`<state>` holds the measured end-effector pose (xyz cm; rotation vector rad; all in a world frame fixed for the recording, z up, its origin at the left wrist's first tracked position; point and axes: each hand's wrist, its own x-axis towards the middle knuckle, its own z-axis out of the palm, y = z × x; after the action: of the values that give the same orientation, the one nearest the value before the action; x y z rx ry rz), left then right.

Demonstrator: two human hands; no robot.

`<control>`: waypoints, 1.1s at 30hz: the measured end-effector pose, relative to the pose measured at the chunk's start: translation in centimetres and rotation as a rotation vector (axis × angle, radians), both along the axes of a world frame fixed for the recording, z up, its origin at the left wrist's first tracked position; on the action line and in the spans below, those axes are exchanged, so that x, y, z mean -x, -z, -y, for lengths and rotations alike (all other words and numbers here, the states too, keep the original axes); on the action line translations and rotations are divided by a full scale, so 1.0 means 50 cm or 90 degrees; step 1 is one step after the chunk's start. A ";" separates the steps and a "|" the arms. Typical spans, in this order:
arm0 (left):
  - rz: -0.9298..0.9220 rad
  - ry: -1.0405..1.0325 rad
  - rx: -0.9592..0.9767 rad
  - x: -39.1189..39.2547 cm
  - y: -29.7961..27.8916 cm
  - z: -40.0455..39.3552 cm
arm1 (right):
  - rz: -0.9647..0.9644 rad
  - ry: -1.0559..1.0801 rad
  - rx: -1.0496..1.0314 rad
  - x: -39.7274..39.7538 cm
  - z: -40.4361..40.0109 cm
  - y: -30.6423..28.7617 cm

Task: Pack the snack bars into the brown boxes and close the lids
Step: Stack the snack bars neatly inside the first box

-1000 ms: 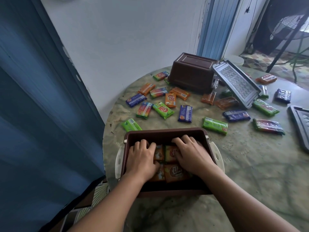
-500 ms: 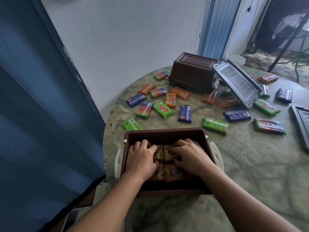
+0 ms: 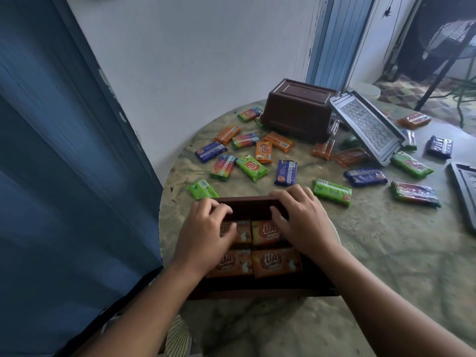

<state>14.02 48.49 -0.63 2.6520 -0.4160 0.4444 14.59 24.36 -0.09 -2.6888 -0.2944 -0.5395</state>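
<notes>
Left hand (image 3: pixel 206 228) curled over far rim of near brown box (image 3: pixel 247 289), thumb on orange bars (image 3: pixel 277 261) packed inside. Right hand (image 3: pixel 304 220) gripping same rim likewise. Loose bars (image 3: pixel 252 167) scattered on surface (image 3: pixel 386 253) beyond. Risk: tugging box may tip it off near edge, spilling the layer.
</notes>
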 end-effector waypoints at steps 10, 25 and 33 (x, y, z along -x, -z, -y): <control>-0.223 -0.086 -0.214 -0.125 0.013 -0.010 | -0.220 -0.002 0.183 -0.077 0.019 -0.001; -0.222 -0.104 -0.219 -0.186 0.018 -0.034 | -0.212 -0.039 0.184 -0.154 0.004 -0.002; -0.203 -0.121 -0.223 -0.192 0.022 -0.032 | -0.209 -0.054 0.189 -0.165 0.004 0.002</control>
<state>23.60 50.11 -1.72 3.0468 -0.1517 -0.0069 22.85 24.17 -0.17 -2.9719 -0.4206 -0.0250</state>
